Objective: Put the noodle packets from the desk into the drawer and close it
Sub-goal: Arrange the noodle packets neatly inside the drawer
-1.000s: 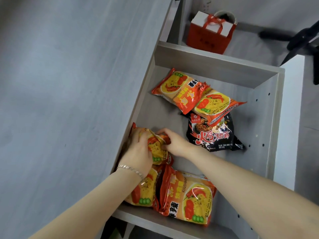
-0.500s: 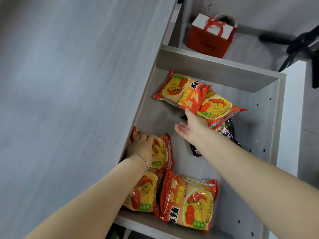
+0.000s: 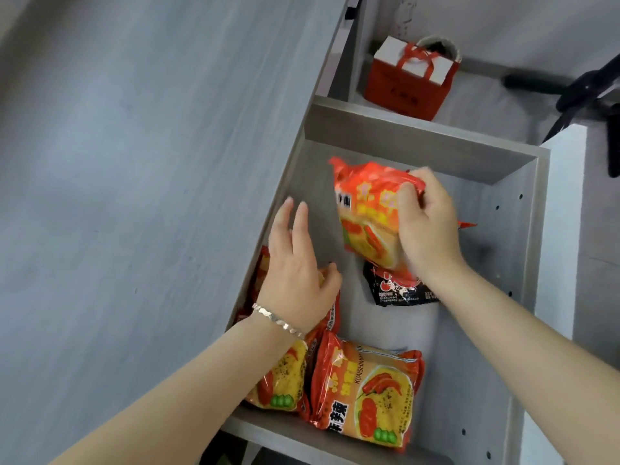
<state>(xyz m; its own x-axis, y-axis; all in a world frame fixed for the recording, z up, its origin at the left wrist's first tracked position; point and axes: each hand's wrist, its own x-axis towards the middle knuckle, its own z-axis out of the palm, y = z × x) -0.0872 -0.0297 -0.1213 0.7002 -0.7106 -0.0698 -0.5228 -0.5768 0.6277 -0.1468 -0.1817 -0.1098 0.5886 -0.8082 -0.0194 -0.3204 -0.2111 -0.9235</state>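
Note:
The grey drawer (image 3: 419, 146) stands pulled out beside the desk top. My right hand (image 3: 427, 226) grips an orange noodle packet (image 3: 365, 213), lifted and tilted above the drawer's far half. Under it lies a black noodle packet (image 3: 399, 290), partly hidden by my wrist, and a corner of another orange packet (image 3: 466, 224) peeks out behind my hand. My left hand (image 3: 295, 273) hovers with fingers spread over orange packets at the drawer's left side. Two orange packets lie at the near end, one on the left (image 3: 281, 380) and one on the right (image 3: 369, 391).
The grey desk top (image 3: 134, 196) fills the left of the view. A red gift bag (image 3: 409, 82) sits on the floor beyond the drawer. Black tripod legs (image 3: 577, 95) stand at the upper right. A white panel (image 3: 567, 229) borders the drawer's right side.
My right hand moved from the near left packet to the far orange packet and lifted it. My left hand let go of its packet and opened.

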